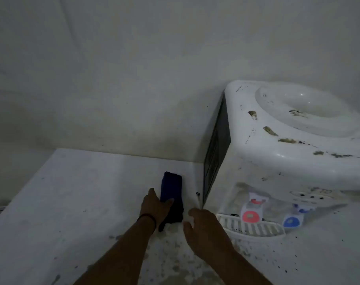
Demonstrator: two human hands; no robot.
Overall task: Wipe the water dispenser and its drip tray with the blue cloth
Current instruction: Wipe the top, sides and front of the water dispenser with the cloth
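Observation:
A folded blue cloth (171, 187) lies on the white counter just left of the water dispenser (281, 153). The dispenser is white, with brown and black dirt spots on its top, a red tap (251, 211) and a blue tap (293, 218). Its slotted white drip tray (251, 228) juts out below the taps. My left hand (157, 208) rests on the near part of the cloth, thumb and fingers around it. Between the cloth and the tray, my right hand (203, 229) hovers with fingers spread and nothing in it.
The counter (72, 202) runs back to a plain wall (133, 79), and its left edge drops off at the frame's left. Grey stains mark the counter near my arms. A dark vent panel (215, 157) covers the dispenser's left side.

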